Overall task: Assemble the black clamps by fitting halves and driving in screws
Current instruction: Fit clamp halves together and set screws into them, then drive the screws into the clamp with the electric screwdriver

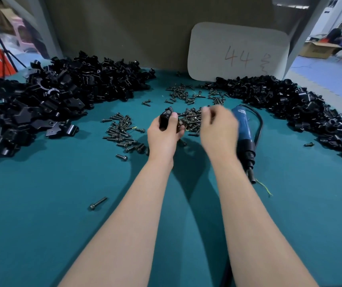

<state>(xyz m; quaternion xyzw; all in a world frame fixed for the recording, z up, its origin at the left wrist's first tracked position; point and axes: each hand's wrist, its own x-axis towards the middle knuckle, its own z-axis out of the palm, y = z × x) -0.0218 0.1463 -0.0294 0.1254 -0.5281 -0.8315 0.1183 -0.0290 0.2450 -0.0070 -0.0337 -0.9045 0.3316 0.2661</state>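
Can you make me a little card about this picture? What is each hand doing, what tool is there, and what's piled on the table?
left hand: holds a black clamp
right hand: blurred, over the screws; grip unclear
tool: blue power screwdriver lying beside the right hand
left pile: black clamp parts
right pile: black clamp parts
table: teal cover
card: marked 44

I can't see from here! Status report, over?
Left hand grips black clamp. Right hand blurred over screws. Screwdriver lies beside it. Nothing in the way.
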